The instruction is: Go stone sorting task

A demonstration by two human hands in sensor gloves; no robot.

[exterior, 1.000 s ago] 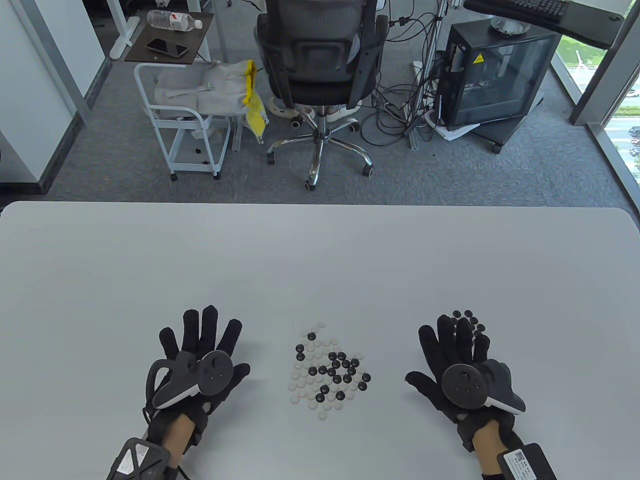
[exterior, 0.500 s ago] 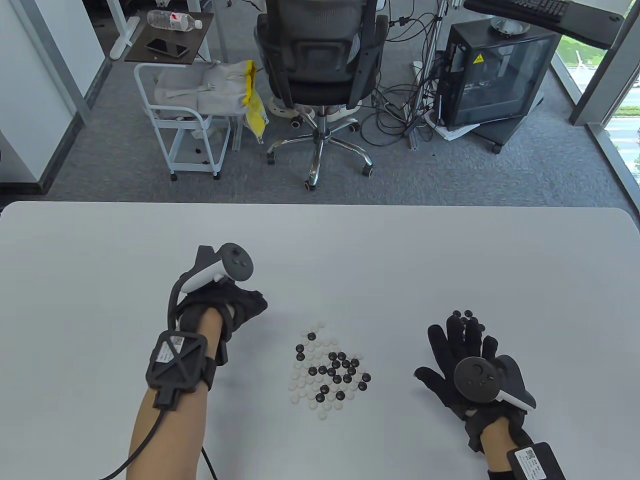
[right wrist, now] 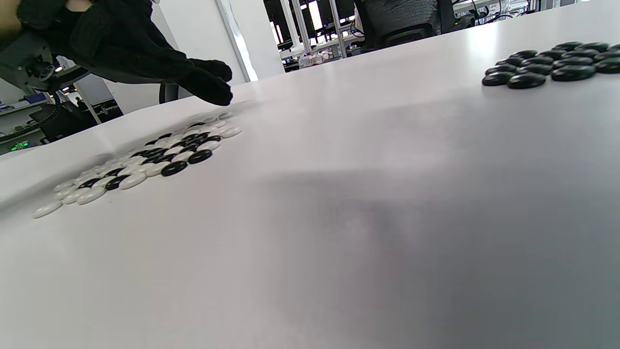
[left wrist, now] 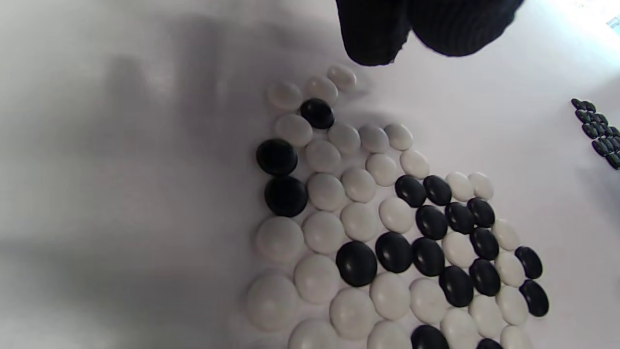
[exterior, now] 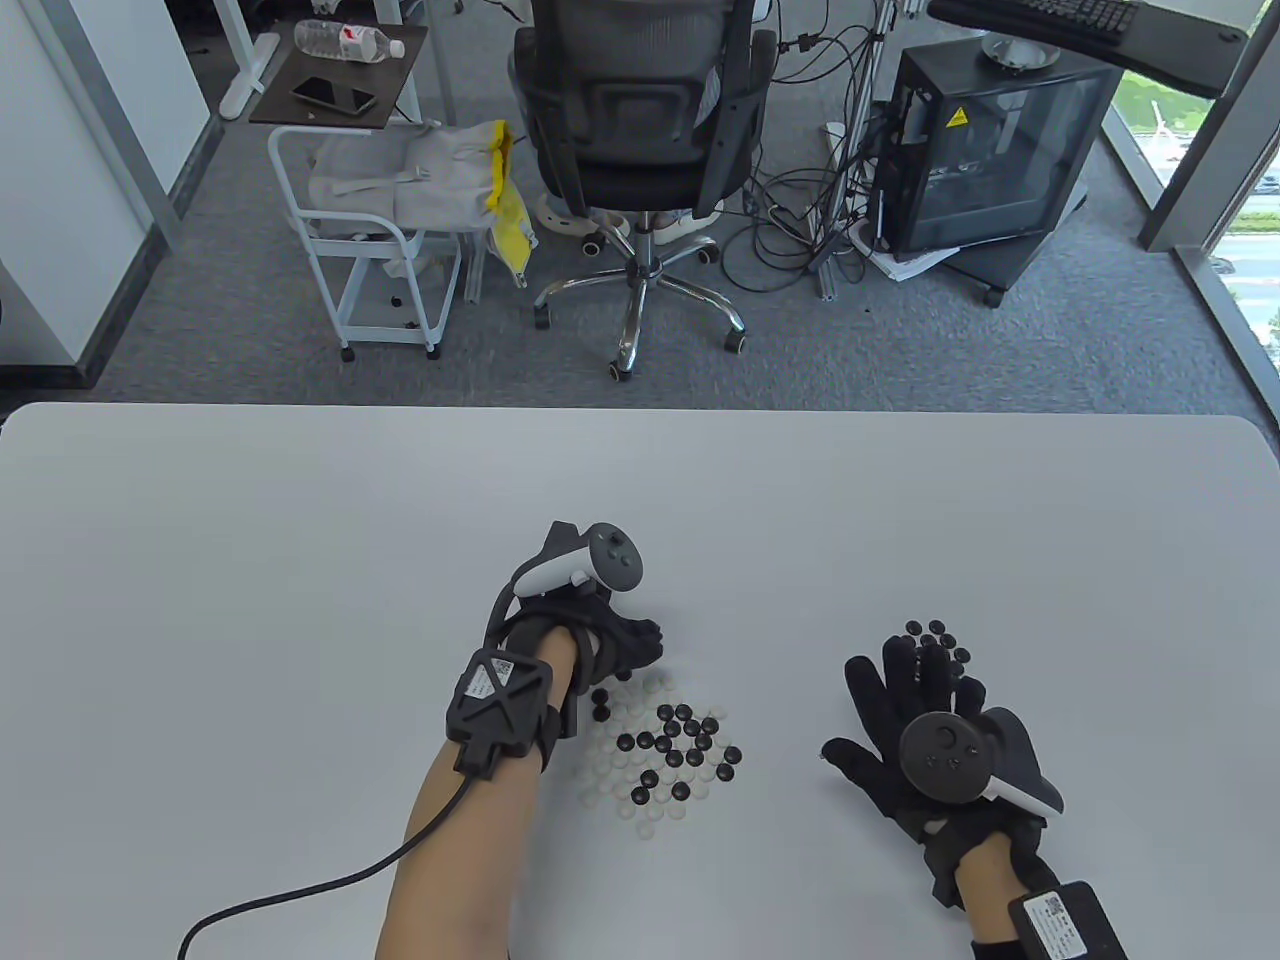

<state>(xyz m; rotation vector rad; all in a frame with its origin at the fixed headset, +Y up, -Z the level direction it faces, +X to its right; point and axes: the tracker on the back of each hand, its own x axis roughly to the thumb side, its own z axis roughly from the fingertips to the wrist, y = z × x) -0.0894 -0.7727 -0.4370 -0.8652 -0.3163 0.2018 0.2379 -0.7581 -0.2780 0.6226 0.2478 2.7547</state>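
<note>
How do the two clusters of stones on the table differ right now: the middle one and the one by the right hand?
The middle pile mixes black and white stones; the small cluster is all black. The middle pile is far larger. The left hand reaches over the middle pile's far edge; the right hand lies flat beside the small cluster. Both lie in a single layer on the table.

An office or lab: swivel chair (exterior: 640, 150), tangled cables (exterior: 800, 230), computer tower (exterior: 985, 150), carpet.
</note>
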